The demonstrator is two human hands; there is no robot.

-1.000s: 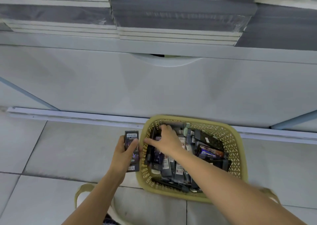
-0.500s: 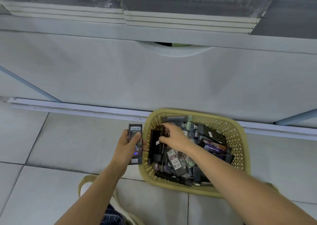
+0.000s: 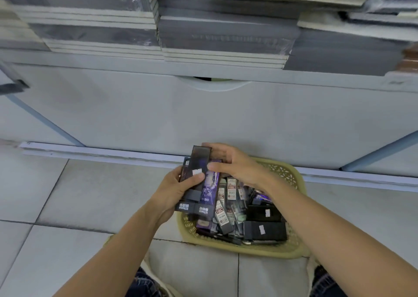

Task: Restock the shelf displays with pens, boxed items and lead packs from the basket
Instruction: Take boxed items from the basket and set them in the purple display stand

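1. Gripping a fanned stack of boxed items in the left hand, thumb curled across the fronts and fingers behind, held just above the basket.
2. Pinching the tallest dark box with the right hand: fingers hooked over its top end, thumb on its right edge, close beside the left thumb. Apparently squaring it onto the stack.
3. Directly below and to the right of both hands, on the tiled floor: more stock in the basket, with lead packs lying loose among black boxes.
4. Probably light, stiff card with glossy faces, so likely to slide on one another when stacked. Best clamped across the long narrow edges near mid-length, with the thumb pressing the fronts together.
5. Thin and likely brittle inside, those lead packs. Better lifted flat by the edges than bent or squeezed.
6. Well above the hands: a shelf carrying wrapped notebook stacks. No pen display in view.
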